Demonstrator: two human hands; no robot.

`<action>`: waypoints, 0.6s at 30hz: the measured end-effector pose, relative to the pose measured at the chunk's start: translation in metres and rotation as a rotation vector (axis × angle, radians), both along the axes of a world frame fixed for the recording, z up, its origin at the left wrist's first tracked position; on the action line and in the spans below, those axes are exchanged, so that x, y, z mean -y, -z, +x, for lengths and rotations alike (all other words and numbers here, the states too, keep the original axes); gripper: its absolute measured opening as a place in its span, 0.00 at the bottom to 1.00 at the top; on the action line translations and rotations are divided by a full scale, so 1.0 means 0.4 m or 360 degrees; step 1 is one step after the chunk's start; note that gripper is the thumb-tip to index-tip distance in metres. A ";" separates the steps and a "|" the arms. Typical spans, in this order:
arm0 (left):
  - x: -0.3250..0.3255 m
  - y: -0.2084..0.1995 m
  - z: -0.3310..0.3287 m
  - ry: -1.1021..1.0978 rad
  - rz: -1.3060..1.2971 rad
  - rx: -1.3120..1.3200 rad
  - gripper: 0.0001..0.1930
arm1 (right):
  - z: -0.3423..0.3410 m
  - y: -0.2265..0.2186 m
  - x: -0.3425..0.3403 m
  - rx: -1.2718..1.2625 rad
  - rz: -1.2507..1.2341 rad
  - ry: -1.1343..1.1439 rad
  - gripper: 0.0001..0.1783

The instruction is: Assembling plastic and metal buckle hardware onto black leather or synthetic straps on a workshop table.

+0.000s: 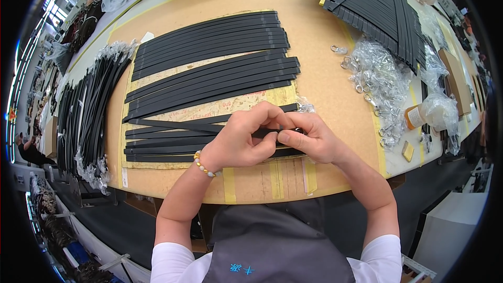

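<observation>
Both hands meet over the near end of a board of flat black straps. My left hand (238,137), with a beaded bracelet (204,165) at its wrist, is closed in a pinch on the end of a black strap (175,124), which runs off to the left across other straps. My right hand (313,139) pinches the same end from the other side, thumb against bent fingers. A bit of shiny metal shows between the fingertips, mostly covered. Just beyond my right hand, another strap's end lies by a plastic-wrapped metal piece (305,106).
Farther up the board lie rows of black straps (209,39). Bundled straps with wrapped ends (94,110) hang over the left edge. On the right are a heap of bagged metal clasps (378,76), a large strap stack (372,8), an orange-labelled container (414,117) and a yellow block (407,150).
</observation>
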State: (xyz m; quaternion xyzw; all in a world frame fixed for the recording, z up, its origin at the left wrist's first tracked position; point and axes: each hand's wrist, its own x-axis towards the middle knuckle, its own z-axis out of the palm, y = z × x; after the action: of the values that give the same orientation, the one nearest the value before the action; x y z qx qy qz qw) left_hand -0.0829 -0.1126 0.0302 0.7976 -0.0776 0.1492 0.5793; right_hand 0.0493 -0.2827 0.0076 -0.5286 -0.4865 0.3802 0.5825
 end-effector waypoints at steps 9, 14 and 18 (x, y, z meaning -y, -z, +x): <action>-0.010 0.010 0.009 -0.0146 -0.0001 0.0007 0.10 | 0.062 -0.008 0.035 -0.0359 -0.0301 -0.0179 0.14; -0.019 0.022 0.024 -0.0140 0.0071 -0.0227 0.07 | 0.131 -0.014 0.036 0.0355 -0.0313 0.0620 0.13; -0.027 0.085 0.050 -0.0238 0.0474 -0.0292 0.03 | 0.295 0.016 0.120 0.1232 -0.0583 0.1652 0.11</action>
State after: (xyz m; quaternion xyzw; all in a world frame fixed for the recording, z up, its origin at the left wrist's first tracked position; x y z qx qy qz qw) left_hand -0.0628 -0.1016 -0.0038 0.8884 0.0137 0.1052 0.4467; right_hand 0.1673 -0.3307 0.0011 -0.8824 -0.2706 -0.0896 0.3743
